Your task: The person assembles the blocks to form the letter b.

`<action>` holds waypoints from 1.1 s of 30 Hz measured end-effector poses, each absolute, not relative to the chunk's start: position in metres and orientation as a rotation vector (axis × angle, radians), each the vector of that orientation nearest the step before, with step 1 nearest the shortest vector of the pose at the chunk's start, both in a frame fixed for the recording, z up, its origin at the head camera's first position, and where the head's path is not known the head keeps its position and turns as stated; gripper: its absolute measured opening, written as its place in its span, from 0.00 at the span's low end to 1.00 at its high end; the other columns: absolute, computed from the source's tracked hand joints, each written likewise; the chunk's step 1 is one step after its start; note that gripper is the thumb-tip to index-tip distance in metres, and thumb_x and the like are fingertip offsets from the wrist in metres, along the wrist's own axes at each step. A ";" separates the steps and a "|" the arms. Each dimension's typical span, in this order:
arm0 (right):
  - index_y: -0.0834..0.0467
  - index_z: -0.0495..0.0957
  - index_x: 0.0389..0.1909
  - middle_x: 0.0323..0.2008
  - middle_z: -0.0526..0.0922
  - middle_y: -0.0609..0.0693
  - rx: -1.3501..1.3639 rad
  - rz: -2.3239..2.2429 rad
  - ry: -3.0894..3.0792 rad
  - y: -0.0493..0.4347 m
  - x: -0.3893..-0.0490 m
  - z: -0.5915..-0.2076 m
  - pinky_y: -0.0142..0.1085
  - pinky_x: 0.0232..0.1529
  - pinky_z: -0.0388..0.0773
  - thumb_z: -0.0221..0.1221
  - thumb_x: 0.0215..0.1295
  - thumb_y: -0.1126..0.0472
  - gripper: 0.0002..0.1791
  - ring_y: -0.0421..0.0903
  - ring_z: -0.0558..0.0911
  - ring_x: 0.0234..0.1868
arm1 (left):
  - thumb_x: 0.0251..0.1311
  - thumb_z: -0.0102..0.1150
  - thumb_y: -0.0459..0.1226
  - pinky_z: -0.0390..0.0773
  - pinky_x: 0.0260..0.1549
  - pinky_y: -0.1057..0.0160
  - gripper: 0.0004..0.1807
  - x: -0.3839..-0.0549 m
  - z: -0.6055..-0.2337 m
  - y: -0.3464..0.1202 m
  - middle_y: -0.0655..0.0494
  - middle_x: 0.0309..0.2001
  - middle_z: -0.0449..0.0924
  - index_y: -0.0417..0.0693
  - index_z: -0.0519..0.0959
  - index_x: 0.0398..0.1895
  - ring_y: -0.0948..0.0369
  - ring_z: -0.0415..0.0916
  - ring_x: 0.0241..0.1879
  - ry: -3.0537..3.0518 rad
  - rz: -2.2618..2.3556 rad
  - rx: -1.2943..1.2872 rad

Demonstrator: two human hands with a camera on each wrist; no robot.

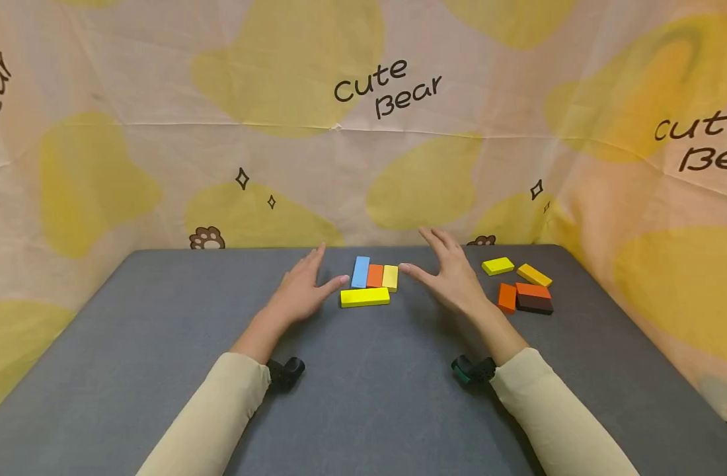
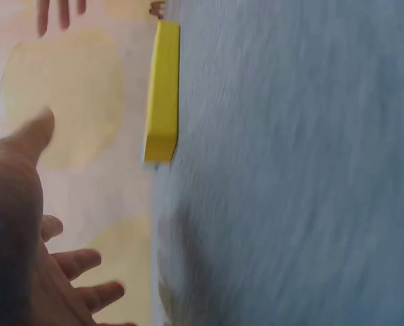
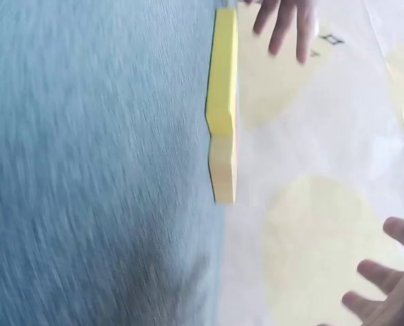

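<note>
Four kinds of block lie grouped on the table between my hands: a blue block (image 1: 360, 272), an orange block (image 1: 375, 276) and a pale yellow block (image 1: 390, 278) side by side, with a bright yellow block (image 1: 365, 297) lying across their near ends. My left hand (image 1: 301, 287) hovers left of the group, fingers spread and holding nothing. On the other side, my right hand (image 1: 449, 277) is raised with its fingers extended, thumb close to the pale yellow block. In the left wrist view the bright yellow block (image 2: 163, 92) stands apart from the left fingers.
At the right of the grey table (image 1: 363, 396) lie several loose blocks: a yellow-green one (image 1: 497, 266), a yellow one (image 1: 534, 275), an orange one (image 1: 507, 298), and another orange one (image 1: 533, 290) against a dark brown one (image 1: 535, 303). A patterned cloth (image 1: 304, 165) hangs behind.
</note>
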State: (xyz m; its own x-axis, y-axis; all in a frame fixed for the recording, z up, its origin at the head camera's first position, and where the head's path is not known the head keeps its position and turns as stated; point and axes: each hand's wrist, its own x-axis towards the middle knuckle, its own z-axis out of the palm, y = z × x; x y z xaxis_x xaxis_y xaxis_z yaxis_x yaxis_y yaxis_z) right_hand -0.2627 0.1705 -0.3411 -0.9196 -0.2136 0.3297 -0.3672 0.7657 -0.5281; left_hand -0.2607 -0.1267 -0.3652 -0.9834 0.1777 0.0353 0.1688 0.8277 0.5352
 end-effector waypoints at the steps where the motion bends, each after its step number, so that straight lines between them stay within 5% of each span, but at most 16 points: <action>1: 0.42 0.57 0.79 0.80 0.56 0.54 0.474 0.908 -2.687 0.167 -0.262 -0.342 0.69 0.71 0.60 0.63 0.63 0.34 0.46 0.60 0.56 0.80 | 0.68 0.51 0.65 0.48 0.76 0.34 0.51 -0.260 -0.366 -0.124 0.44 0.82 0.46 0.57 0.38 0.83 0.41 0.46 0.81 2.971 0.915 0.299; 8: 0.50 0.68 0.73 0.74 0.67 0.54 0.625 1.042 -2.509 0.148 -0.257 -0.358 0.64 0.71 0.64 0.67 0.65 0.47 0.38 0.57 0.65 0.75 | 0.69 0.59 0.52 0.68 0.70 0.41 0.38 -0.258 -0.383 -0.106 0.45 0.74 0.67 0.52 0.60 0.78 0.46 0.66 0.73 2.817 1.301 0.290; 13: 0.54 0.74 0.68 0.68 0.75 0.53 0.697 1.173 -2.457 0.138 -0.256 -0.378 0.58 0.68 0.72 0.68 0.64 0.51 0.32 0.54 0.73 0.70 | 0.68 0.62 0.47 0.72 0.67 0.45 0.29 -0.259 -0.397 -0.101 0.46 0.66 0.77 0.47 0.73 0.69 0.49 0.74 0.66 2.709 1.568 0.314; 23: 0.57 0.81 0.59 0.55 0.84 0.53 0.718 1.322 -2.506 0.136 -0.254 -0.402 0.51 0.56 0.82 0.69 0.64 0.56 0.23 0.53 0.85 0.52 | 0.64 0.67 0.42 0.75 0.63 0.48 0.22 -0.259 -0.405 -0.100 0.48 0.57 0.81 0.46 0.80 0.60 0.51 0.77 0.59 2.823 1.519 0.359; 33: 0.53 0.84 0.55 0.53 0.86 0.49 0.803 1.159 -2.551 0.135 -0.257 -0.409 0.43 0.52 0.79 0.69 0.64 0.57 0.18 0.47 0.81 0.51 | 0.62 0.68 0.40 0.76 0.57 0.48 0.14 -0.258 -0.406 -0.100 0.50 0.52 0.85 0.50 0.86 0.50 0.51 0.78 0.55 2.925 1.364 0.417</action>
State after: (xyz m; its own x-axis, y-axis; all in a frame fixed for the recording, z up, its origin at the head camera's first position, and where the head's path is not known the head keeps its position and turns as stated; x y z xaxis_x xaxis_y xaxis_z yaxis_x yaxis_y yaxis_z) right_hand -0.2571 0.1351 -0.4087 -0.8247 -0.3865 0.4129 -0.5652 0.5382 -0.6251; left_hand -0.2576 -0.1001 -0.4060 -0.9610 0.1825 0.2080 0.2766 0.6167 0.7370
